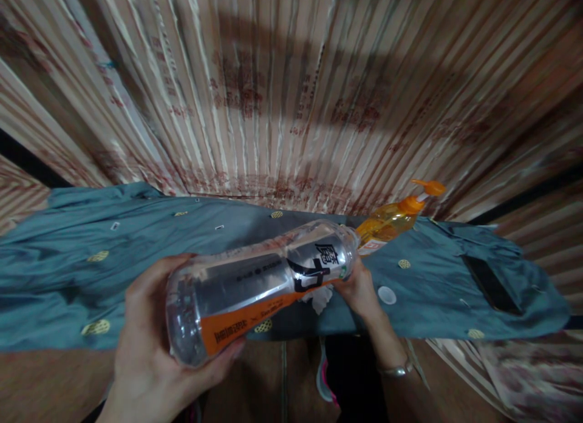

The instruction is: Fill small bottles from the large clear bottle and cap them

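A large clear plastic bottle [273,277] with a silver and orange label lies slanted across the middle, its base toward the lower left. My left hand [159,344] is wrapped round the base end, thumb underneath. My right hand [357,286] grips the neck end, its fingers partly hidden behind the bottle. Just beyond the neck is a pump bottle [387,223] of yellow liquid with an orange pump top. A round whitish cap or lid [387,295] rests on the cloth to the right of my right hand. Crumpled white tissue [319,298] shows below the large bottle.
A blue-green patterned cloth [59,283] covers the narrow table. On its right part lies a black phone [490,284]. Behind the table hangs a striped, printed curtain [273,107]. Part of a shoe [324,377] shows below the front edge.
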Demonstrator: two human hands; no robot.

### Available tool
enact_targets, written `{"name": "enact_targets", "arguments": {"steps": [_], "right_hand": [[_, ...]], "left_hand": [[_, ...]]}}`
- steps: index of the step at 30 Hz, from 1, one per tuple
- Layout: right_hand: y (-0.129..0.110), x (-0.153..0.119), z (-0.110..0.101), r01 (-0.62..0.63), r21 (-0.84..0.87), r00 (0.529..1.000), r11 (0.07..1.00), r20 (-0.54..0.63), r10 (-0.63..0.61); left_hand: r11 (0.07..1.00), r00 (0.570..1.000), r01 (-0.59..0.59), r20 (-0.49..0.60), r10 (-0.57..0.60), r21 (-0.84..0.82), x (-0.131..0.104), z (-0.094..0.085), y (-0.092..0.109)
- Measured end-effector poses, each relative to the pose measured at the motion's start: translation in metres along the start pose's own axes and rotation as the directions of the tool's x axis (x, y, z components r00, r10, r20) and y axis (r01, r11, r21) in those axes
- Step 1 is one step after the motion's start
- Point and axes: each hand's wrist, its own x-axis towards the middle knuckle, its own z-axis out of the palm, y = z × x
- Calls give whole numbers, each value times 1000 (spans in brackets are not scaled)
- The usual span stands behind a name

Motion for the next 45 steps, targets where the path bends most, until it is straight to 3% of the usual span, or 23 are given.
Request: {"name": "enact_targets", "arguments": {"steps": [17,45], "right_hand": [[0,1,1,-9,20,1000,1000,15,9],[0,1,0,4,23,1000,1000,15,-4]], "left_hand": [[997,997,-82,-8,82,17,2,-1,1],[999,999,-38,-14,38,-9,0,-2,-5]]}}
